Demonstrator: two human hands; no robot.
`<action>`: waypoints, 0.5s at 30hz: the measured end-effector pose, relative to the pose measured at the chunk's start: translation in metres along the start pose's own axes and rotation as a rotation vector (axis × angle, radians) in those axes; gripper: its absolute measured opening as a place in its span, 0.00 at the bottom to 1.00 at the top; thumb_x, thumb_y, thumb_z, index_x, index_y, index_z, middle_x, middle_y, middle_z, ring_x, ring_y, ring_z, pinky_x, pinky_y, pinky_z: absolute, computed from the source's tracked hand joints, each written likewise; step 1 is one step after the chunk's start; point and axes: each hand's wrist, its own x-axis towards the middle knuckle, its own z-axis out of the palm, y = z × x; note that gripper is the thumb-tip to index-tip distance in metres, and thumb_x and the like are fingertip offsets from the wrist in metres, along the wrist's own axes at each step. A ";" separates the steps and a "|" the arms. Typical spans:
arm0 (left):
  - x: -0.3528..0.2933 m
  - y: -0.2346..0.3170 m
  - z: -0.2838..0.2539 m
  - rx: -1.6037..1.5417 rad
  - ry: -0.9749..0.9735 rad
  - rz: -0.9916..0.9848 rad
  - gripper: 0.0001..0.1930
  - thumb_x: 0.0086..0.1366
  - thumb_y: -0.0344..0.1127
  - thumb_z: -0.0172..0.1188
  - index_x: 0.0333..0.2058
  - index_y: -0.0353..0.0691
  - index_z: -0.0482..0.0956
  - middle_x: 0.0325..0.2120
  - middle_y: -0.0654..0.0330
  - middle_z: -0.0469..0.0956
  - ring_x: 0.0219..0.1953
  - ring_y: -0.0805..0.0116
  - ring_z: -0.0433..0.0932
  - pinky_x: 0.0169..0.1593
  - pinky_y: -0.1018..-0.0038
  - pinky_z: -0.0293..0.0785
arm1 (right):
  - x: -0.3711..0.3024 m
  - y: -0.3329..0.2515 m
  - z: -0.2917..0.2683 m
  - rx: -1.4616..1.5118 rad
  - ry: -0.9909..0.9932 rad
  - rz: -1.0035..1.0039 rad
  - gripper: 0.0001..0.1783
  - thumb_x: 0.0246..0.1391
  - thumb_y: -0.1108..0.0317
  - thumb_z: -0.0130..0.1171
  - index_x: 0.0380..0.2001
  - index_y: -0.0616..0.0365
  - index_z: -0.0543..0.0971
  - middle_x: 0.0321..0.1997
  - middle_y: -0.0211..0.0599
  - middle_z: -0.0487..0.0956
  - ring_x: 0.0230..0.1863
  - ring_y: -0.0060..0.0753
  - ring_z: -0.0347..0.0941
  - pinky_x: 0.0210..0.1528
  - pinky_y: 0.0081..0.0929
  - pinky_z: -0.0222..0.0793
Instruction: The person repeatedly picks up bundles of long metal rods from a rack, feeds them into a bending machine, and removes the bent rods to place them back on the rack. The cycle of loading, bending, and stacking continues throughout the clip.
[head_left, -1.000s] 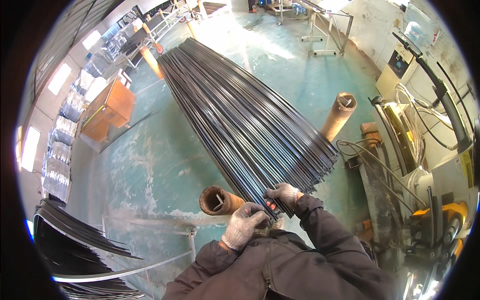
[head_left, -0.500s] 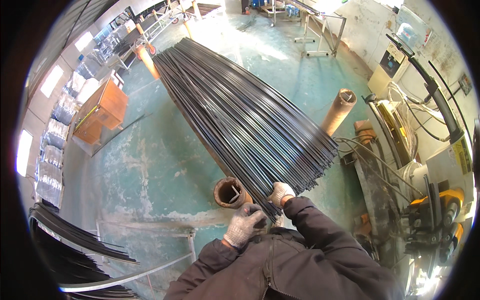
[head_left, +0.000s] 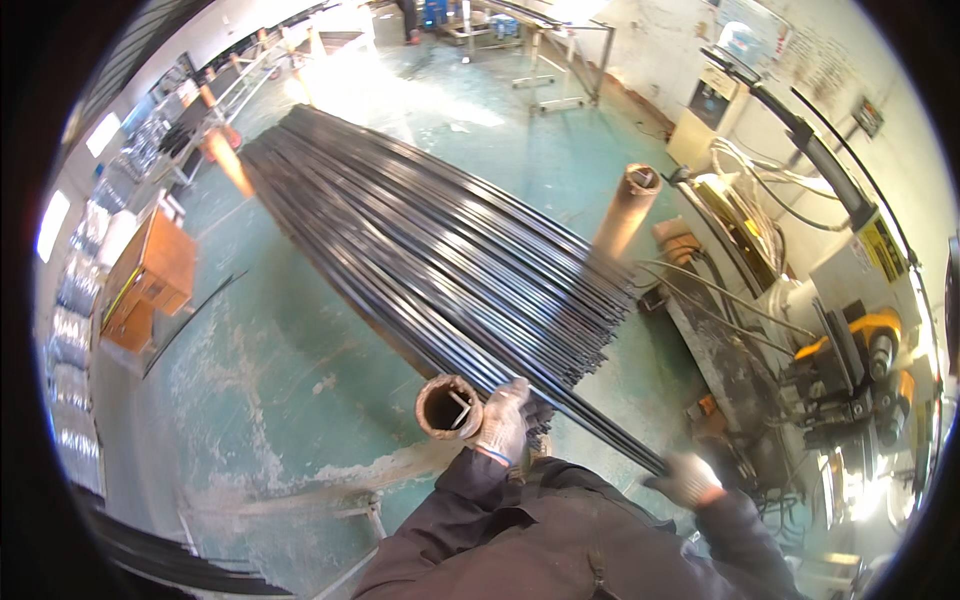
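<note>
A wide stack of long, thin black rods (head_left: 430,240) lies lengthwise away from me, with shiny upper surfaces. At the near right, my right hand (head_left: 690,480), in a pale knit glove slightly blurred, is closed round the ends of a few black rods (head_left: 610,430). Those rods stick out past the stack's near end. My left hand (head_left: 504,422), gloved too, rests with its fingers stretched out against the near left corner of the stack. Beside it stands a brown upright tube (head_left: 447,406) with a thick rim and a pale piece inside.
Another brown tube (head_left: 628,210) stands at the stack's right side, and an orange-brown post (head_left: 228,160) at its far left. On the right is machinery with yellow-black tools (head_left: 878,345) and loose cables. A wooden cabinet (head_left: 150,270) stands left. More black strips (head_left: 180,555) lie lower left.
My right hand has moved right, drawing the ends of a few rods out from the stack. My left hand has moved up and right onto the stack's near corner. The view has shifted.
</note>
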 end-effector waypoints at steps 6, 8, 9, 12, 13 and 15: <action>0.033 0.002 0.030 -0.418 -0.169 -0.033 0.14 0.81 0.42 0.64 0.48 0.35 0.80 0.40 0.52 0.81 0.45 0.53 0.81 0.57 0.51 0.81 | -0.173 0.123 0.035 -0.181 0.218 0.492 0.24 0.50 0.41 0.79 0.28 0.51 0.87 0.29 0.47 0.87 0.39 0.59 0.87 0.46 0.52 0.82; 0.026 -0.004 0.049 -0.446 -0.157 -0.153 0.06 0.79 0.33 0.63 0.41 0.38 0.78 0.36 0.52 0.79 0.40 0.56 0.78 0.55 0.53 0.81 | -0.160 0.125 0.067 -0.165 0.472 0.322 0.19 0.51 0.48 0.77 0.24 0.52 0.85 0.26 0.44 0.86 0.35 0.59 0.86 0.42 0.53 0.80; 0.021 -0.009 0.060 -0.417 -0.088 -0.115 0.07 0.79 0.32 0.64 0.39 0.39 0.78 0.34 0.56 0.77 0.37 0.58 0.77 0.51 0.56 0.80 | -0.156 0.130 0.074 -0.180 0.569 0.334 0.16 0.50 0.51 0.75 0.23 0.51 0.84 0.25 0.43 0.85 0.34 0.58 0.85 0.40 0.53 0.79; 0.006 -0.021 0.102 -0.219 -0.036 -0.059 0.08 0.77 0.31 0.65 0.35 0.41 0.78 0.30 0.64 0.76 0.34 0.63 0.75 0.45 0.61 0.79 | -0.146 0.168 0.085 -0.190 0.763 0.282 0.16 0.54 0.53 0.73 0.21 0.47 0.83 0.24 0.42 0.84 0.31 0.56 0.84 0.36 0.53 0.77; -0.002 -0.035 0.117 -0.171 -0.102 -0.087 0.08 0.77 0.32 0.66 0.35 0.41 0.79 0.30 0.65 0.77 0.34 0.64 0.76 0.45 0.61 0.79 | -0.150 0.190 0.083 -0.164 0.730 0.322 0.16 0.57 0.52 0.72 0.21 0.47 0.83 0.24 0.41 0.84 0.30 0.56 0.83 0.36 0.53 0.76; -0.013 -0.056 0.149 -0.141 -0.137 -0.144 0.09 0.76 0.36 0.69 0.37 0.42 0.80 0.30 0.64 0.78 0.34 0.64 0.77 0.47 0.60 0.79 | -0.162 0.246 0.079 -0.159 0.843 0.271 0.18 0.61 0.52 0.72 0.21 0.47 0.82 0.23 0.42 0.83 0.28 0.57 0.82 0.35 0.54 0.75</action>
